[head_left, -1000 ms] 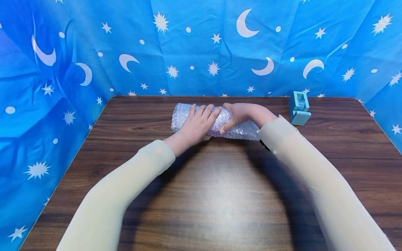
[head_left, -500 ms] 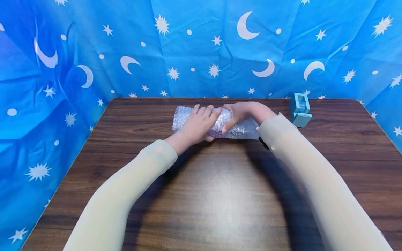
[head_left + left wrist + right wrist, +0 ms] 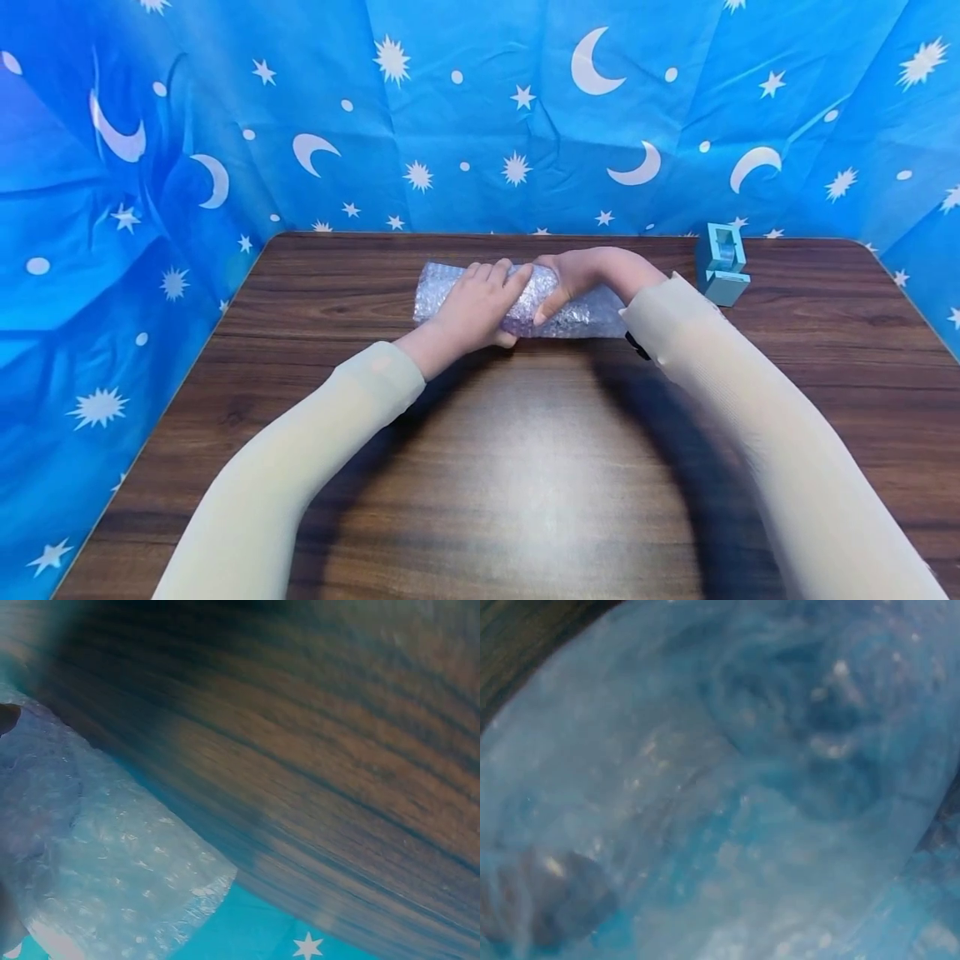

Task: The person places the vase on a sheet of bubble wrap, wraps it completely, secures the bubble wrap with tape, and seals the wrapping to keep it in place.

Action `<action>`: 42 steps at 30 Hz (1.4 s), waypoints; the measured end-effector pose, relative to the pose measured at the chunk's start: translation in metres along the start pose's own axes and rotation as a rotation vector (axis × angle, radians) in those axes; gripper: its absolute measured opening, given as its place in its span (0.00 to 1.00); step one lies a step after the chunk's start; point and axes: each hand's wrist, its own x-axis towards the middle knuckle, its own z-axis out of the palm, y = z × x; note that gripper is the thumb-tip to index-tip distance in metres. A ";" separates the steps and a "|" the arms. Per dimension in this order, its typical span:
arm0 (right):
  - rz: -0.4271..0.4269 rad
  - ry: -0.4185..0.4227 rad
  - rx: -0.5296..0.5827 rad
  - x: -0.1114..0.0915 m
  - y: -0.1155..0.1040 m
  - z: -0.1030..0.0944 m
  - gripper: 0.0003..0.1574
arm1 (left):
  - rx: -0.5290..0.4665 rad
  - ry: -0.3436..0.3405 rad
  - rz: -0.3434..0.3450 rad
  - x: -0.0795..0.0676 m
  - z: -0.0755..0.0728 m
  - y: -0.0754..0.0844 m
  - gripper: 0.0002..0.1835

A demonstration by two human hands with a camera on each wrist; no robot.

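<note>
A roll of clear bubble wrap (image 3: 432, 293) lies crosswise near the back of the table. My left hand (image 3: 474, 310) grips its middle from above, fingers over the far side and thumb low at the near side. Just to the right, my right hand (image 3: 592, 273) holds the same roll, its thumb pointing down across the front. In the left wrist view, one end of the bubble wrap (image 3: 142, 847) fills the lower left. Blurred layers of bubble wrap (image 3: 772, 877) cover most of the right wrist view. Whatever may be inside the roll cannot be made out.
A teal tape dispenser (image 3: 723, 265) stands at the back right of the dark wood-grain table (image 3: 525, 467). Blue cloth (image 3: 480, 108) with white stars and moons hangs behind the table and along its left side.
The roll and both hands have shifted slightly toward me. The left fingers have drawn down further round the far side of the roll. The tape dispenser stays in place.
</note>
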 end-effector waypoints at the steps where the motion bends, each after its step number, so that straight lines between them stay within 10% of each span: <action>1: -0.004 -0.007 0.008 -0.001 0.000 0.001 0.61 | 0.002 -0.006 -0.001 -0.001 -0.002 0.002 0.57; 17: -0.119 0.193 -0.045 -0.034 0.000 0.038 0.57 | -0.017 -0.235 -0.116 -0.003 -0.030 0.029 0.60; 35: -0.107 0.591 -0.429 -0.072 -0.012 0.081 0.61 | -0.161 -0.393 -0.244 0.000 -0.042 0.037 0.59; 42: -0.076 0.558 -0.440 -0.067 -0.018 0.084 0.68 | -0.208 -0.416 -0.334 -0.003 -0.041 0.045 0.59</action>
